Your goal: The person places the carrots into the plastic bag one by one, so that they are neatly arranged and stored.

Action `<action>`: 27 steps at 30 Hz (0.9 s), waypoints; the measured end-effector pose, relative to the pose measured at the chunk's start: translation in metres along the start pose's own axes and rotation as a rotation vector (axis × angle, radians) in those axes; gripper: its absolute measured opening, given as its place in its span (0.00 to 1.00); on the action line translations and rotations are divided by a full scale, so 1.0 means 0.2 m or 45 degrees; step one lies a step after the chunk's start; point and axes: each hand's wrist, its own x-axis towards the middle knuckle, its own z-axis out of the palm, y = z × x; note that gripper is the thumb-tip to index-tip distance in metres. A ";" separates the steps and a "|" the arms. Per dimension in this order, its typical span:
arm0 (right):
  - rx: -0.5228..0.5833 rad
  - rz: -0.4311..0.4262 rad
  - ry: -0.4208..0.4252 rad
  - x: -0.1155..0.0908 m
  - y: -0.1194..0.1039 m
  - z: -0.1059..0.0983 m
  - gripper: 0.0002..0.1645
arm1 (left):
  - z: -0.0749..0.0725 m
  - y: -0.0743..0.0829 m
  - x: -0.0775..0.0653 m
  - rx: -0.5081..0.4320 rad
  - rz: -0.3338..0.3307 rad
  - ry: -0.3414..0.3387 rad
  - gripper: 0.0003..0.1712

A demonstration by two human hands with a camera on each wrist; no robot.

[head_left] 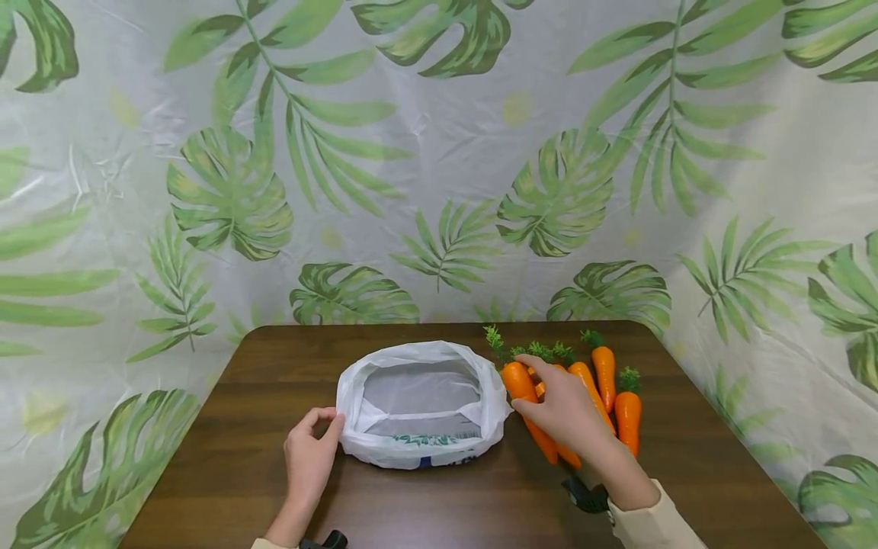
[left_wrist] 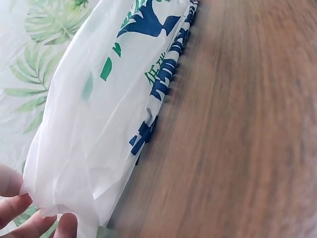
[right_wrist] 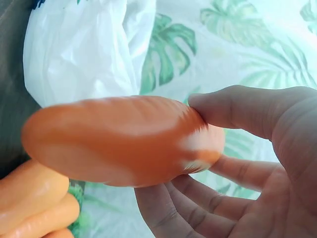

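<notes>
A white plastic bag [head_left: 420,404] lies with its mouth spread wide on the brown table [head_left: 226,473]. My left hand [head_left: 312,450] pinches the bag's left rim; in the left wrist view the fingertips [left_wrist: 20,208] hold the thin film of the bag [left_wrist: 114,109]. Right of the bag lies a bunch of orange toy carrots [head_left: 607,381] with green tops. My right hand [head_left: 562,408] grips one carrot [head_left: 519,383] next to the bag's right edge. Close up, thumb and fingers [right_wrist: 233,111] clasp that carrot [right_wrist: 119,139], with the bag [right_wrist: 84,49] behind it.
A leaf-printed sheet [head_left: 439,152] hangs behind and around the table. Other carrots [right_wrist: 29,198] lie under the held one. Bare wood shows in front of the bag and at the table's far left and right.
</notes>
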 end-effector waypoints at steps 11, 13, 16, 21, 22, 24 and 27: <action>-0.080 -0.133 -0.024 0.12 -0.12 0.06 0.40 | 0.00 0.00 -0.01 -0.007 0.016 0.020 0.03; -0.090 -0.164 -0.029 0.14 -0.16 0.07 0.40 | 0.00 0.00 -0.01 -0.020 0.019 0.020 0.04; -0.125 -0.208 -0.034 0.17 -0.20 0.08 0.40 | 0.01 0.00 -0.01 -0.026 0.025 0.019 0.05; -0.158 -0.307 -0.059 0.23 -0.28 0.11 0.40 | 0.01 -0.01 -0.01 -0.016 0.037 0.017 0.06; -0.157 -0.335 -0.063 0.24 -0.30 0.12 0.40 | 0.01 -0.02 -0.01 -0.014 0.037 0.017 0.06; -0.154 -0.394 -0.074 0.26 -0.33 0.14 0.40 | 0.01 -0.02 0.00 -0.014 0.034 0.016 0.04; -0.146 -0.461 -0.092 0.29 -0.37 0.18 0.41 | 0.01 -0.02 0.00 -0.014 0.029 0.013 0.03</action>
